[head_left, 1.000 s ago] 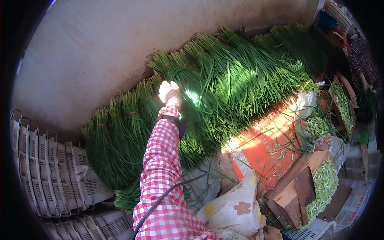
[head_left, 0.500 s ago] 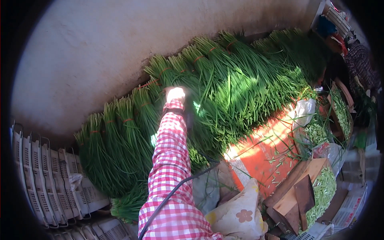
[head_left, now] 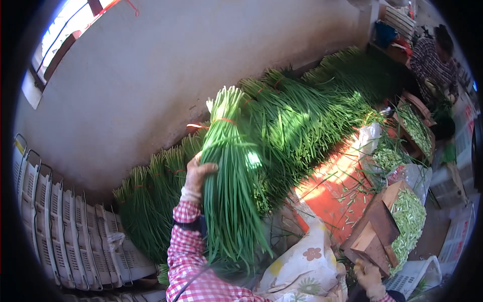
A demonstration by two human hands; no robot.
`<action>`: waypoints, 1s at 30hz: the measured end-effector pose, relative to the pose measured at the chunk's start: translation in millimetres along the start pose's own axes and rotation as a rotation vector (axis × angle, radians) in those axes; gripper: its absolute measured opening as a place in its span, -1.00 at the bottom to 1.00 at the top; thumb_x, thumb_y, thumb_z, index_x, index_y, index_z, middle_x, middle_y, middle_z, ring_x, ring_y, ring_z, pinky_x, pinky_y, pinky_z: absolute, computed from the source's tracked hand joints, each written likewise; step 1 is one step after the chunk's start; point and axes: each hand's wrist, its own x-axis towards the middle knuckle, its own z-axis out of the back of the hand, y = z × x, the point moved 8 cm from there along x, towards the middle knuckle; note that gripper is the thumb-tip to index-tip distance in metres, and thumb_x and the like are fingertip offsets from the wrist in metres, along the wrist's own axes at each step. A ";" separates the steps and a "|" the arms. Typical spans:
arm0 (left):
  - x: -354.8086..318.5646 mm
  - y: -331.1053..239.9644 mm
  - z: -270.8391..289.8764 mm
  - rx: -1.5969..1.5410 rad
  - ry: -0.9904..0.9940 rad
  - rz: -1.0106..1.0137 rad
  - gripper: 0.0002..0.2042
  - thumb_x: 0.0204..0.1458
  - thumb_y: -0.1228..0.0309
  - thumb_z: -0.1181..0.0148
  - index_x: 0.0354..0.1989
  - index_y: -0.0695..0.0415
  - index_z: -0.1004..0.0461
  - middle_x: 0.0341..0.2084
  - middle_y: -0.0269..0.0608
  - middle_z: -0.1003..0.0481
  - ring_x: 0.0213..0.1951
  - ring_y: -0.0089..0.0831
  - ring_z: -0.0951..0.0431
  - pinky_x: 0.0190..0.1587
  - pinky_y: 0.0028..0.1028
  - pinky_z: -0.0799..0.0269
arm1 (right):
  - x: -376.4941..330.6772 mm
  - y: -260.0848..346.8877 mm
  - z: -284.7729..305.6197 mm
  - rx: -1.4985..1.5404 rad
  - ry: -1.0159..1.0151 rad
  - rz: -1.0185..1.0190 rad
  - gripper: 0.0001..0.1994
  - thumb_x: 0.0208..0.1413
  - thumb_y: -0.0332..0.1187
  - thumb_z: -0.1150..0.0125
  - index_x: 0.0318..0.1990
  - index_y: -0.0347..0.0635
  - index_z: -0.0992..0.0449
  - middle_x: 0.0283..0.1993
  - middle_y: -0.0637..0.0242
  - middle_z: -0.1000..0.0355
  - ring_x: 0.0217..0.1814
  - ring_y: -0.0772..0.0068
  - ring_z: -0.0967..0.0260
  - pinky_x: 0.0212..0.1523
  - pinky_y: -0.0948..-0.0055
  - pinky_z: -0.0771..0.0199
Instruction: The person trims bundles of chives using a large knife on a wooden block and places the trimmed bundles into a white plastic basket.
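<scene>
Pale, stained wall (head_left: 171, 70) is spanning 10 to 1 o'clock. Slotted white crates (head_left: 65, 221) are standing stacked at 8. Further in, also at 8, banded green bundles (head_left: 156, 201) are lying along the wall foot. Left hand (head_left: 197, 176), near center toward 8, is gripping the held bundle (head_left: 226, 166) by its left side, thumb across the front. That bundle is sitting mid-view, red-banded pale end pointing to 12, leaf tips trailing to 6. Patterned cloth (head_left: 302, 256) is bunching at 5. Row of bundles (head_left: 322, 116) is filling 1 to 2. Orange sheet (head_left: 332, 196) is catching sun at 4. Right hand (head_left: 370, 279), between 4 and 5, is curling its fingers just below wooden blocks (head_left: 375, 226); can't tell if it's gripping anything. Chopped stems (head_left: 408, 221) are heaping right of those, at 4. Co-worker (head_left: 432, 60) is occupying 2.
</scene>
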 end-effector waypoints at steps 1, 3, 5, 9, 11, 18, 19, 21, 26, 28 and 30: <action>-27.9 -15.0 -15.0 0.016 0.024 -0.019 -0.55 -0.29 0.59 -0.17 -0.08 0.30 -0.39 -0.39 -0.30 -0.51 -0.45 -0.55 -0.47 -0.33 -0.58 -0.42 | 5.5 1.2 10.5 0.173 -0.110 0.021 -0.64 0.06 -0.25 -0.13 -0.02 -0.24 -0.42 -0.20 0.00 -0.47 -0.17 0.20 -0.48 -0.15 0.36 -0.45; -77.3 -38.6 -53.7 0.089 0.117 -0.117 -0.40 -0.37 0.63 -0.23 0.03 0.32 -0.34 -0.19 -0.25 -0.48 -0.20 -0.51 -0.46 -0.06 -0.53 -0.35 | 4.3 85.5 64.2 0.508 -0.246 0.288 -0.69 0.12 -0.50 -0.04 0.02 -0.40 -0.35 -0.19 0.18 -0.45 -0.16 0.47 -0.42 -0.12 0.53 -0.43; -123.7 -46.6 -80.9 0.161 0.187 -0.154 -0.32 -0.39 0.65 -0.26 0.09 0.34 -0.28 -0.08 -0.22 -0.43 -0.07 -0.48 -0.40 0.07 -0.52 -0.23 | 14.8 116.2 70.5 0.728 -0.159 0.441 -0.64 0.14 -0.44 -0.06 0.08 -0.38 -0.29 -0.10 0.15 -0.42 -0.05 0.44 -0.39 -0.03 0.52 -0.40; -203.1 -40.5 -163.7 0.115 0.455 -0.056 -0.28 -0.37 0.58 -0.33 0.13 0.33 -0.25 -0.03 -0.21 -0.41 0.03 -0.45 -0.35 0.14 -0.47 -0.15 | 6.6 163.6 39.7 1.306 0.416 0.677 -0.24 0.08 -0.32 -0.17 0.32 -0.28 0.17 0.29 0.08 -0.06 0.29 0.37 -0.03 0.24 0.38 -0.12; -244.0 -30.3 -184.3 0.256 0.631 -0.037 -0.25 -0.31 0.63 -0.30 0.20 0.26 -0.17 0.01 -0.21 -0.39 0.05 -0.48 -0.33 0.15 -0.48 -0.12 | -27.8 206.7 52.3 1.092 0.358 0.728 -0.26 -0.02 -0.12 -0.28 0.24 -0.28 -0.09 0.23 0.20 -0.16 0.23 0.42 -0.10 0.20 0.43 -0.15; -313.9 -22.4 -221.7 1.357 1.120 -0.234 -0.22 -0.23 0.27 -0.40 0.21 0.20 -0.16 -0.18 -0.05 -0.50 -0.24 -0.32 -0.57 -0.15 -0.47 -0.45 | -72.4 136.4 20.0 1.500 0.098 0.473 -0.45 -0.11 -0.16 -0.38 0.02 -0.23 -0.36 -0.06 0.33 -0.41 0.01 0.54 -0.30 0.07 0.49 -0.29; -321.4 -53.3 -230.6 1.084 1.075 -0.241 -0.24 -0.22 0.28 -0.39 0.20 0.21 -0.18 -0.17 -0.06 -0.50 -0.24 -0.34 -0.57 -0.13 -0.46 -0.44 | -77.8 133.8 17.2 1.491 0.066 0.555 -0.41 -0.14 -0.17 -0.41 0.05 -0.22 -0.35 -0.05 0.34 -0.41 0.01 0.52 -0.30 0.07 0.47 -0.28; -338.9 -122.1 -237.4 0.443 0.911 -0.247 -0.29 -0.22 0.36 -0.38 0.18 0.24 -0.21 -0.16 -0.08 -0.50 -0.23 -0.35 -0.55 -0.08 -0.40 -0.42 | -103.4 144.9 25.6 1.488 0.081 0.660 -0.35 -0.17 -0.21 -0.43 0.10 -0.21 -0.31 -0.01 0.35 -0.39 0.05 0.50 -0.28 0.11 0.45 -0.25; -341.8 -129.3 -275.5 0.213 0.733 -0.488 -0.08 -0.29 0.63 -0.37 0.31 0.13 0.06 0.23 -0.09 -0.08 0.16 -0.27 -0.24 0.12 -0.35 -0.27 | -152.0 154.0 31.4 1.295 0.103 0.832 -0.31 -0.16 -0.28 -0.42 0.15 -0.23 -0.23 0.10 0.29 -0.31 0.13 0.46 -0.20 0.15 0.42 -0.22; -339.4 -81.2 -293.7 0.184 0.777 -0.295 0.04 -0.35 0.64 -0.43 0.33 0.08 0.17 0.26 -0.13 0.02 0.19 -0.27 -0.18 0.19 -0.36 -0.19 | -157.6 147.4 26.8 1.133 0.092 0.818 -0.29 -0.17 -0.28 -0.42 0.17 -0.24 -0.20 0.12 0.25 -0.29 0.14 0.45 -0.20 0.14 0.40 -0.24; -369.6 -70.7 -327.8 -0.007 0.863 0.052 0.19 -0.42 0.55 -0.50 0.32 0.10 0.38 0.22 -0.12 -0.03 0.22 -0.33 -0.11 0.21 -0.35 -0.14 | -165.6 146.4 36.9 1.211 0.086 0.858 -0.28 -0.17 -0.27 -0.42 0.17 -0.24 -0.20 0.13 0.24 -0.28 0.15 0.45 -0.20 0.14 0.39 -0.25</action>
